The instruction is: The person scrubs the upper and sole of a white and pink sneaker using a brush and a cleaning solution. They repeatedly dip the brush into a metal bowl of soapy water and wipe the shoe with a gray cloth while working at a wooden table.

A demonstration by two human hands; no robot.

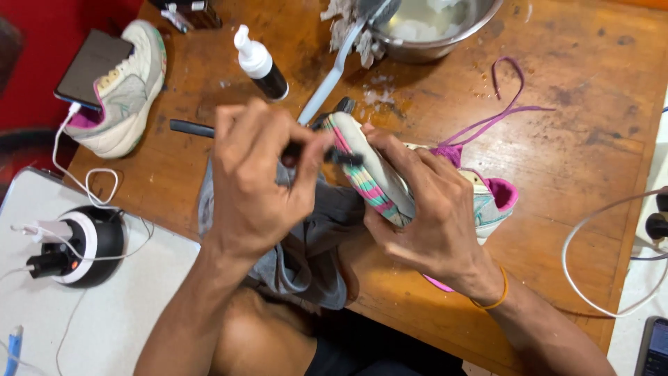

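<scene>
Left hand (pixel 254 177) pinches a thin black brush (pixel 209 131) against the striped sole of a sneaker (pixel 390 184) – right hand (pixel 424 209) grips that shoe tight over a grey cloth (pixel 313 237) (wooden table (pixel 570 139) underneath). Its mate (pixel 122 87) sits far left, steel bowl (pixel 431 31) up top.

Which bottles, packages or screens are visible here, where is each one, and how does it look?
Pump bottle: lying on the wooden table at top centre, black body, white pump top.
Phone: top left, under the spare shoe, dark flat rectangle, white cable plugged in.
Second phone: bottom right corner, only a dark edge shows.
</scene>
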